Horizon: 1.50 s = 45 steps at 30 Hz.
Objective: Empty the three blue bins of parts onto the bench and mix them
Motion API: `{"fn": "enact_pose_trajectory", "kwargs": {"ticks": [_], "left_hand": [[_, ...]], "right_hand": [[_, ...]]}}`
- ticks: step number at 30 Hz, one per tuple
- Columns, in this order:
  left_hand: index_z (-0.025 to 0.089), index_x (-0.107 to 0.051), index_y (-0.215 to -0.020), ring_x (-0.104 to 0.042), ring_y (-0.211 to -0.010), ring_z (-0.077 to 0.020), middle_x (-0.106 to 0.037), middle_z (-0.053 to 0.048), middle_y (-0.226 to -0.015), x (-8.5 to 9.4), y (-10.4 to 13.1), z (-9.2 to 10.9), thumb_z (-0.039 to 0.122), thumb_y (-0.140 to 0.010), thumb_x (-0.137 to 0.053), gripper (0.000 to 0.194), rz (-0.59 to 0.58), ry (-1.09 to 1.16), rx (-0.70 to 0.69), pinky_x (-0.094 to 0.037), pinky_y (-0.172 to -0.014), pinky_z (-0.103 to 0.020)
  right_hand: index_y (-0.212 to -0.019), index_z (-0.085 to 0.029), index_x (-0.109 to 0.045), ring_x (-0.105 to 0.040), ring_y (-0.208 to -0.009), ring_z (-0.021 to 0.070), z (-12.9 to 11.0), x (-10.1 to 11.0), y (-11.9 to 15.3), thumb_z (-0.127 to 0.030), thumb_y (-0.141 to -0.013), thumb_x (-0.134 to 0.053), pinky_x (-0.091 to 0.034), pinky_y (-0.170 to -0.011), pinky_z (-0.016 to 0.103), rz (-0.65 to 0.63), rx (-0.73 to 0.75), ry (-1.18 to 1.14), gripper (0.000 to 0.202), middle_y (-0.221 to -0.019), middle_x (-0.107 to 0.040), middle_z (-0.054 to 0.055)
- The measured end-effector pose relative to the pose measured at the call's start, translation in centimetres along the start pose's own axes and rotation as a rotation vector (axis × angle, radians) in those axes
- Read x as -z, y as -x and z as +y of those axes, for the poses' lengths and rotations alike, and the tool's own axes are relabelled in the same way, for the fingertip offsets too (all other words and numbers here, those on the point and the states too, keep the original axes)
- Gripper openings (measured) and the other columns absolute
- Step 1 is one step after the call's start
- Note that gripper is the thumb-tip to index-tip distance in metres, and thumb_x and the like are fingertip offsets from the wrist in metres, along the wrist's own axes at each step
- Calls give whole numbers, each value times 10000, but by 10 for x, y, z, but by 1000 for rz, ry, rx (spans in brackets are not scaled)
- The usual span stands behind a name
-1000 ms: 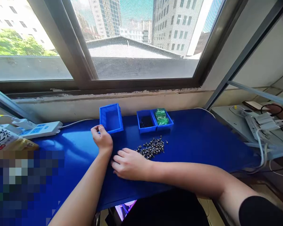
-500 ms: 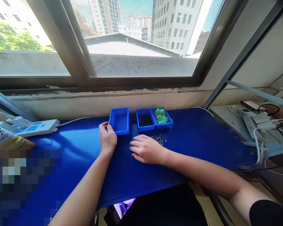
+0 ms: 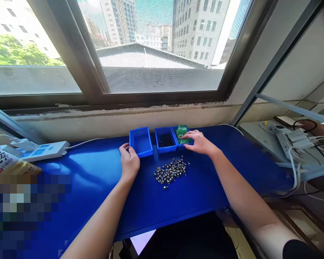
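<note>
My left hand [image 3: 130,162] grips a blue plastic bin [image 3: 141,142] by its near left corner; the bin's bare floor shows. Just right of it stands a second blue bin [image 3: 159,148] with small black parts [image 3: 166,140] inside. A third blue bin [image 3: 174,133] adjoins that one and contains green circuit-board-like pieces [image 3: 181,133]. My right hand [image 3: 200,142] is at this third bin's right side, fingers apart over the green pieces, thumb near the front corner. Whether it touches them is unclear. A loose pile of metal screws [image 3: 170,171] lies on the blue tabletop [image 3: 194,190] in front.
At the left are a white power strip [image 3: 47,149] and a printed packet [image 3: 13,162]. A window [image 3: 156,72] and its sill run behind the table. On the right, a metal frame [image 3: 275,61] and a side surface bearing cables and adapters [image 3: 299,138] stand close.
My right hand has moved up and right from over the screws to the bin of green pieces, uncovering the pile. The bin in my left hand has turned slightly.
</note>
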State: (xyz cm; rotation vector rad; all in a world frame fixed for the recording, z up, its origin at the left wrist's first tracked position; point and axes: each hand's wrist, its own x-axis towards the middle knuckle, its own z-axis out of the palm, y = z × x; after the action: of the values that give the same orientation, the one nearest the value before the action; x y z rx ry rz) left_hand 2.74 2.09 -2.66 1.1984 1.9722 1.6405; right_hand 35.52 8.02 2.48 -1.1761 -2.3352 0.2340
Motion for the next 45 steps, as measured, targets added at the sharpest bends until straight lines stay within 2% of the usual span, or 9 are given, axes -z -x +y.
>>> {"fn": "enact_pose_trajectory", "kwargs": {"ticks": [5, 9, 12, 17, 23, 32, 39, 42, 45], "left_hand": [[198, -484, -1190, -637, -1051, -278, -638, -141, -1128, -5, 1, 0, 264, -984, -457, 218, -62, -17, -1, -482, -986, -493], [199, -498, -1184, -632, -1073, -282, -642, -144, -1140, -3, 0, -1, 287, -979, -481, 224, -97, 8, 1, -474, -1007, -501], [211, -520, -1150, -644, -1065, -274, -652, -126, -1122, 0, -1, 0, 306, -954, -546, 220, -117, 49, 21, -489, -1002, -486], [205, -537, -1115, -668, -1069, -263, -658, -130, -1144, 4, -3, 2, 295, -919, -603, 226, -117, 79, 3, -518, -993, -459], [205, -528, -1154, -670, -1080, -252, -643, -137, -1201, 6, -7, -2, 278, -910, -604, 266, -69, 101, -43, -514, -1008, -469], [181, -553, -1212, -587, -1207, -277, -601, -145, -1235, 9, 4, 5, 245, -906, -593, 315, -20, -66, -366, -456, -1095, -469], [162, -575, -1213, -622, -1176, -252, -635, -132, -1206, 19, 12, 18, 159, -903, -568, 310, 115, 7, -676, -509, -1051, -461], [177, -574, -1188, -687, -1032, -213, -656, -103, -1139, 20, 20, 24, 170, -927, -555, 262, 30, 127, -726, -575, -942, -432], [199, -538, -1199, -718, -919, -183, -640, -81, -1118, 17, 30, 35, 245, -972, -539, 231, -157, 313, -614, -619, -809, -379]], "right_hand": [[-1206, -288, -663, -525, -1194, 287, 0, -3, 2, -295, -760, -809, -468, -1063, 505, -24, 50, 41, 469, -1224, -555, 86], [-1007, -241, -633, -526, -1134, 256, 0, -7, 2, -168, -768, -735, -521, -998, 426, 21, 35, 86, 270, -1115, -513, 77], [-846, -228, -626, -531, -1111, 260, 3, -8, 2, -180, -779, -730, -513, -994, 437, -6, 46, 114, 133, -1090, -522, 72], [-919, -237, -705, -553, -1090, 258, 6, -9, 1, -197, -767, -768, -499, -984, 442, -19, 79, 139, 169, -1129, -574, 75], [-863, -255, -734, -508, -1161, 342, 6, -13, 2, -267, -788, -793, -451, -965, 579, -22, -26, 227, 96, -1221, -616, 79], [-925, -212, -679, -503, -1191, 329, 4, -4, 4, -155, -844, -667, -497, -1041, 537, 160, -24, 200, 100, -1315, -548, 123], [-942, -228, -683, -470, -1239, 343, -27, 7, 4, -174, -897, -649, -480, -1056, 577, 355, 105, 255, 79, -1368, -532, 112], [-955, -231, -672, -486, -1206, 311, -52, 7, 5, -154, -918, -635, -501, -1036, 539, 409, 187, 229, 93, -1368, -537, 99], [-980, -231, -663, -499, -1182, 286, -79, 5, 8, -134, -925, -628, -505, -1036, 506, 409, 292, 183, 117, -1354, -553, 96]]}}
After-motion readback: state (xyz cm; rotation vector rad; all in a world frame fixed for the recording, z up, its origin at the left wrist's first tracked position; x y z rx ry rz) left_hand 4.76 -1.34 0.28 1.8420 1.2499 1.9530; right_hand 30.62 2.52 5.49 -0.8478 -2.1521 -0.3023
